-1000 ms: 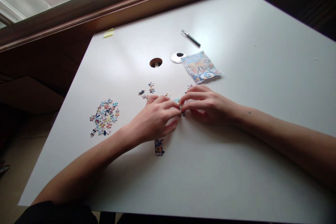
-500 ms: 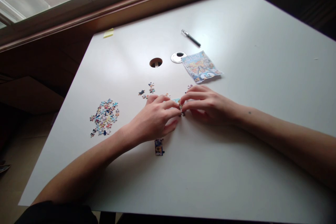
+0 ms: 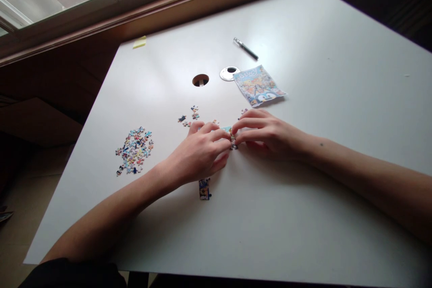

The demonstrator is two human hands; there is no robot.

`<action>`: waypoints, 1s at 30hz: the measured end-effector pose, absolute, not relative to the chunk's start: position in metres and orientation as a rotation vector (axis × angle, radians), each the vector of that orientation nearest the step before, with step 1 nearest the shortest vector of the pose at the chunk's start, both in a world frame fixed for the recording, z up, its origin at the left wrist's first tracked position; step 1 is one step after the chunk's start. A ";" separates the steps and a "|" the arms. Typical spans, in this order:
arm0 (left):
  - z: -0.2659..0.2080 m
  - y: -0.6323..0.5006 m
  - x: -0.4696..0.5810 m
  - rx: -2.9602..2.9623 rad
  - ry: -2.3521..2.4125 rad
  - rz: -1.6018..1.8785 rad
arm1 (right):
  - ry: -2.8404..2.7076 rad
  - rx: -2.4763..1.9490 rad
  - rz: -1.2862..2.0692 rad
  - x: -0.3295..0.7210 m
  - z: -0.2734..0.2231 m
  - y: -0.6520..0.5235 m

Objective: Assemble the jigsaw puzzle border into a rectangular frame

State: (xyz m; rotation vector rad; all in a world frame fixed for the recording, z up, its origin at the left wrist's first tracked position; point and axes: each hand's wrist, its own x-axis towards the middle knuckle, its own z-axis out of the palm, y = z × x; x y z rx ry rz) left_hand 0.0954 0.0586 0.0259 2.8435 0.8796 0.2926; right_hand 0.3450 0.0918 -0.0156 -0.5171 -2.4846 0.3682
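Observation:
Between my two hands lie jigsaw puzzle pieces (image 3: 233, 143), partly covered by fingers. My left hand (image 3: 207, 148) has its fingers bent and closed on the left side of these pieces. From the right, my right hand (image 3: 261, 131) pinches at the same pieces with curled fingertips. A joined strip of dark blue puzzle pieces (image 3: 204, 190) lies just below my left hand. Several loose pieces (image 3: 195, 116) rest beyond the left hand, and a small piece (image 3: 244, 111) shows beyond the right fingers.
A heap of puzzle pieces (image 3: 135, 150) lies to the left on the white table (image 3: 286, 225). Further back are a printed picture sheet (image 3: 259, 85), a metal ring cover (image 3: 229, 74), a round hole (image 3: 200, 80), a black pen (image 3: 245, 48) and a yellow sticky note (image 3: 139, 42).
My left fingers have shifted very slightly, with the thumb drawn in a little. The right hand's fingertips have moved minimally. Everything else lies as before.

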 end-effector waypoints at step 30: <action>0.025 0.059 0.096 2.856 0.862 0.315 | -2.486 -0.515 0.341 0.345 -0.016 0.091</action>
